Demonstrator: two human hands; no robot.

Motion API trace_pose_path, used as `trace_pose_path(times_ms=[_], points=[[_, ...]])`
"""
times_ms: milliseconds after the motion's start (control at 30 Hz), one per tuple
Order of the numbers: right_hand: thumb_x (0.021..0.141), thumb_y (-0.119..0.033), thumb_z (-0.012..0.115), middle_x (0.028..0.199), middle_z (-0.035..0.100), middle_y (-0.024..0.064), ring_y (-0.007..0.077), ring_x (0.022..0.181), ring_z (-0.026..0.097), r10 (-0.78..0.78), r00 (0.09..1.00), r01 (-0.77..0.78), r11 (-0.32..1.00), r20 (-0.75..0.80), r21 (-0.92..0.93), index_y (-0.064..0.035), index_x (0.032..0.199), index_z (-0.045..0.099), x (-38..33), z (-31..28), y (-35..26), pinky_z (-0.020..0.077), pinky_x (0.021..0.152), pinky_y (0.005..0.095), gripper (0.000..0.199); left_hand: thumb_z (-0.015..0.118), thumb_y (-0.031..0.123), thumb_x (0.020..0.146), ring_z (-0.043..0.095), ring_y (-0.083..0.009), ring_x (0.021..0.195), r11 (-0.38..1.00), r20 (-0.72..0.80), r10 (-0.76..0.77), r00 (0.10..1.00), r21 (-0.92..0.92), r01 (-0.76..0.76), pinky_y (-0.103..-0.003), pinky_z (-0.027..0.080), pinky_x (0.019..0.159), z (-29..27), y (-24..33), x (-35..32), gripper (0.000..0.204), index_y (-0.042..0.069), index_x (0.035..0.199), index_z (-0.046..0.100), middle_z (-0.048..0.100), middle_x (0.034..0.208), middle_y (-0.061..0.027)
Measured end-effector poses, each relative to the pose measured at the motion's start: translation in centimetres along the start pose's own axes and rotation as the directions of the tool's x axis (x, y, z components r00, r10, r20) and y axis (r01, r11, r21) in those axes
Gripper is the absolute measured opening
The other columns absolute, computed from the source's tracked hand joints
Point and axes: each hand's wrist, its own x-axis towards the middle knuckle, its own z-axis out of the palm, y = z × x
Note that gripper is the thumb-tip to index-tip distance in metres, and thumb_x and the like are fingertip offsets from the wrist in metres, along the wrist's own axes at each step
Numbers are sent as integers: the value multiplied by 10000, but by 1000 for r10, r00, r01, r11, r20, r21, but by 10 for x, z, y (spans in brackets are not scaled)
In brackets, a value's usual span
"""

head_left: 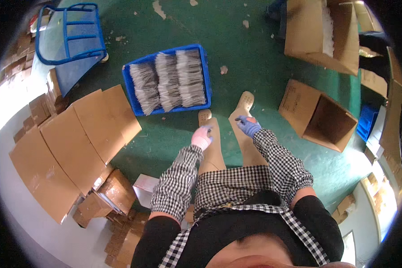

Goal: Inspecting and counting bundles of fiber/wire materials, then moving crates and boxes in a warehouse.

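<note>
I'm looking down onto a worn green floor (pixel 245 51), and the biggest thing on it is the folded sheet of brown cardboard (pixel 82 134) spread along the left. Up in the far left corner, I've got a blue tubular metal frame (pixel 80 36). Over to the far right stands a tall brown cardboard box (pixel 304 31), open, with something whitish along its inner edge; I can't make out what.

Now the blue rectangular plastic crate (pixel 172 110), ahead and slightly left, just beyond the left shoe (pixel 204 117). Three rows of thin white-and-grey bundles (pixel 167 80) fill it, packed side by side. Nearer me on the right, a smaller brown cardboard box (pixel 301 106) lies tipped, its mouth turned to the lower right, brown inner walls showing. A white box (pixel 144 190) sits low by the left forearm.

And the hands: the left hand (pixel 202 137), pink-gloved, is nearest the crate, fingers partly curled. The right hand (pixel 249 126), blue-gloved, hangs over the right leg, fingers loosely bent. Whether either grips anything, I can't tell.
</note>
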Motion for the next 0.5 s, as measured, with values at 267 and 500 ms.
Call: trace_pose_path(times_ms=[267,500], points=[[913,-312,525,1051,686,147,310,988,652,-113,969,135,987,-220,85,-104,1144,644,132,-14,43,500,883,395,333,799,241,686,532,-324,1172,796,-399,432,809,591,-133,-424,481,948,-81,35,237,748,114,1343,465,522,1312,-149],[915,-317,522,1015,681,162,328,973,645,-198,873,339,904,-447,262,-99,1143,632,148,2,-23,499,860,409,335,826,342,645,488,-294,1230,754,-485,466,740,655,-46,-441,449,976,-100,34,320,846,87,1358,450,506,1332,-116]])
